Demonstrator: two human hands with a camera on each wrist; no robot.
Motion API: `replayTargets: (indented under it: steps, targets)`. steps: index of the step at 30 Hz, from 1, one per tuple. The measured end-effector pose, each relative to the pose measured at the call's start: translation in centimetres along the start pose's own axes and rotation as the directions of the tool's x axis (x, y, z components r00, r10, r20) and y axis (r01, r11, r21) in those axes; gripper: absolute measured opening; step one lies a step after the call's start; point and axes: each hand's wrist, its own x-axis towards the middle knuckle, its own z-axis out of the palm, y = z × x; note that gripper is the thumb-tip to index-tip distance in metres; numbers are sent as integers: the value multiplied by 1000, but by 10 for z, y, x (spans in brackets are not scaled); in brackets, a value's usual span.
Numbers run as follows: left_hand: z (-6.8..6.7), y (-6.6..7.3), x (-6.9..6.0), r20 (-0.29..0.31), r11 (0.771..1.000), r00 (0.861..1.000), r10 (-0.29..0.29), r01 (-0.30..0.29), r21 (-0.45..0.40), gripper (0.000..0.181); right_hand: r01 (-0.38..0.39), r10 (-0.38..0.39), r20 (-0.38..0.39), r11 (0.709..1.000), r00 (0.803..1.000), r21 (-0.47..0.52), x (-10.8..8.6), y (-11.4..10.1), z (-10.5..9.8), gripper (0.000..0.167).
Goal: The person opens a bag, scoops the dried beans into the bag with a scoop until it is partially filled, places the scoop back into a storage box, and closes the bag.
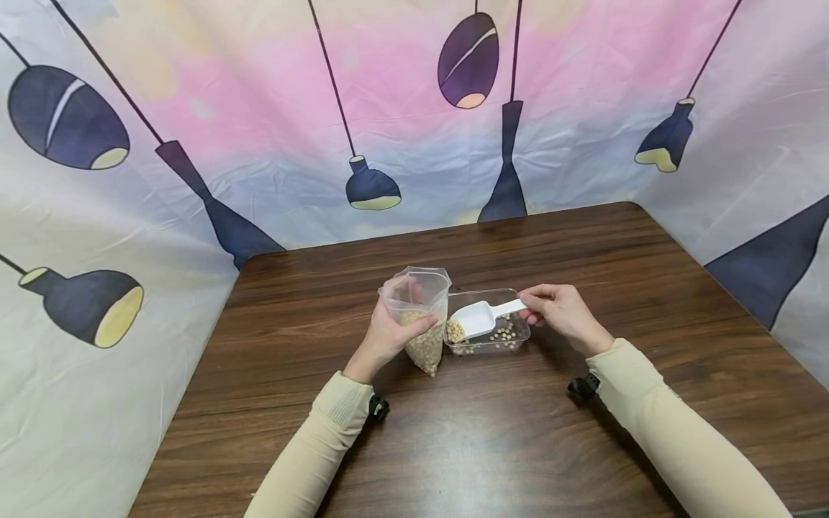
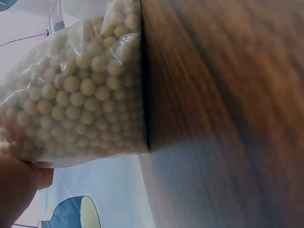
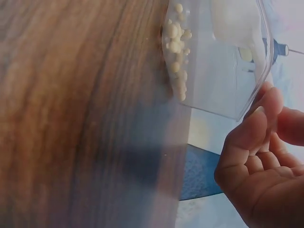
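My left hand point(image 1: 381, 339) grips a clear plastic bag point(image 1: 426, 351) of round, pale yellow beans that look like soybeans, its mouth upward. In the left wrist view the beans press against the film of the bag point(image 2: 80, 95), and part of the thumb shows at lower left. A white scoop point(image 1: 476, 321) lies over a clear plastic container, its handle pinched by my right hand point(image 1: 563, 314). Some beans point(image 1: 455, 331) sit at the scoop's front edge, close to the bag. Through the wall of the container point(image 3: 209, 80), more loose beans point(image 3: 175, 45) show along the bottom.
A dark wood-grain table point(image 1: 492, 439) carries everything. Behind it hangs a cloth backdrop point(image 1: 272, 144) printed with lamps. Dark wrist devices sit at both cuffs, the right one point(image 1: 584, 388) near the tabletop.
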Motion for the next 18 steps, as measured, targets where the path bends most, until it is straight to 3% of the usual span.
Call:
replayTargets:
  steps: [2, 9, 10, 14, 18]
  targets:
    - [-1, -1, 0, -3, 1000, 1000, 12, -12, 3, 72, -17, 17, 2, 999, 1000, 33, 1, 3, -2, 33]
    - [3, 32, -6, 10, 1000, 1000, -18, 18, -3, 71, -37, 37, 2, 982, 999, 186, 2, 10, -10, 39]
    - [3, 32, -6, 12, 1000, 1000, -15, 15, -5, 71, -33, 34, -1, 976, 999, 214, 1, 8, -11, 40]
    - [3, 31, -6, 14, 1000, 1000, 2, -2, -11, 71, 14, -7, -23, 946, 1000, 324, -5, -7, -18, 35]
    - [3, 32, -5, 15, 1000, 1000, 2, -2, -6, 72, 110, -91, -65, 899, 994, 423, -13, -28, -26, 21]
